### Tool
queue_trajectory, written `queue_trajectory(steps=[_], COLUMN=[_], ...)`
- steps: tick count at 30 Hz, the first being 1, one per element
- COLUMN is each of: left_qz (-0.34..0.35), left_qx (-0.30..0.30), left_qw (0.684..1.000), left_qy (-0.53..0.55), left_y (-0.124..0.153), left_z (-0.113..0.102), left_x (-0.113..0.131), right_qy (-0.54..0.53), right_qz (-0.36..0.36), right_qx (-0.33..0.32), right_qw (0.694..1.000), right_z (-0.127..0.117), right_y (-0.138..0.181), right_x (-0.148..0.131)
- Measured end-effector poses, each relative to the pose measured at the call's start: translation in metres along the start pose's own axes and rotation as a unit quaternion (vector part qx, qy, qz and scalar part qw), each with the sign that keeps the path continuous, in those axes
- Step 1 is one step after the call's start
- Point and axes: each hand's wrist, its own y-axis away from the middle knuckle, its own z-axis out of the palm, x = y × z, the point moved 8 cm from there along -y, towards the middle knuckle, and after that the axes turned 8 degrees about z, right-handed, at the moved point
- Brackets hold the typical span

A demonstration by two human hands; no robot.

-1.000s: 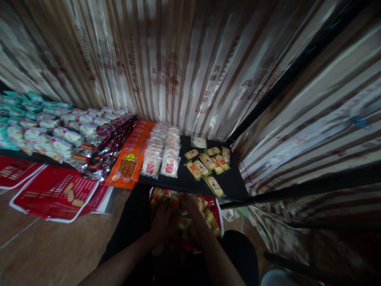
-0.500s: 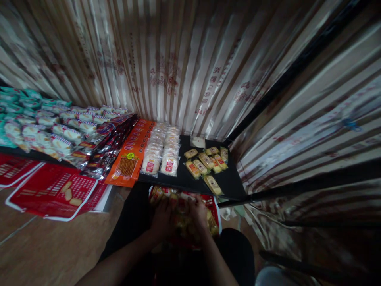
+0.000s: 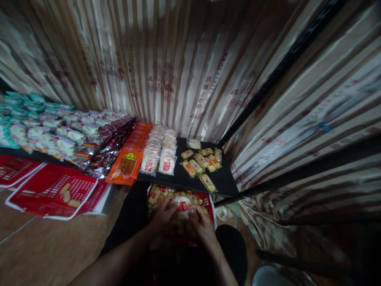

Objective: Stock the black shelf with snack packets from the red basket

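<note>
Between both hands is a white round rice cracker packet point(image 3: 181, 204) with a red label, held above an opened red bag point(image 3: 213, 216) on my lap. My left hand point(image 3: 164, 212) grips its left side, fingers curled at the edge. On the other side, my right hand point(image 3: 202, 222) pinches the wrapper's right edge. Many small yellow-wrapped snacks point(image 3: 155, 195) fill the bag beneath. Just beyond it, several more yellow snack packets point(image 3: 207, 182) and one white packet point(image 3: 194, 143) lie on a black shelf point(image 3: 226, 178).
Two stacked rows of white cracker packets point(image 3: 167, 163) stand beside an orange snack pouch point(image 3: 126, 163). Dark red packets point(image 3: 102, 153), white-and-blue packets point(image 3: 70, 135) and green packets point(image 3: 20, 107) continue leftward. A red bag point(image 3: 56, 194) hangs below. Striped curtain point(image 3: 166, 59) and a black pole point(image 3: 276, 75) enclose the shelf.
The white cracker packet has come up out of the bag's contents and is now between both hands. Earlier, both hands were down among the yellow snacks. The view has shifted slightly.
</note>
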Motion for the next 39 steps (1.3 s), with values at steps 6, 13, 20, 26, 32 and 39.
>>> queue_trajectory(steps=[6, 13, 20, 26, 32, 39], left_qz=[-0.005, 0.01, 0.14, 0.198, 0.188, 0.189], left_qx=[0.06, 0.118, 0.177, 0.105, 0.044, 0.042], left_qw=[0.992, 0.985, 0.964, 0.912, 0.892, 0.881], left_qy=[0.115, 0.126, -0.144, -0.343, -0.408, -0.432], left_y=[0.002, 0.004, 0.002, -0.015, -0.04, -0.047], left_z=[-0.012, -0.022, -0.052, -0.044, -0.036, -0.032], left_x=[0.007, 0.013, 0.054, 0.089, 0.085, 0.078], right_qy=[-0.142, -0.118, -0.025, 0.08, 0.136, 0.119], right_qz=[0.054, 0.042, -0.025, -0.063, -0.074, -0.093], right_qx=[0.038, -0.009, -0.026, -0.034, -0.008, 0.09], right_qw=[0.988, 0.992, 0.999, 0.994, 0.988, 0.985], right_z=[0.01, 0.046, 0.051, 0.068, 0.075, 0.07], right_y=[-0.011, -0.017, -0.062, -0.103, -0.12, -0.116], right_x=[0.002, -0.011, -0.052, -0.072, -0.084, -0.083])
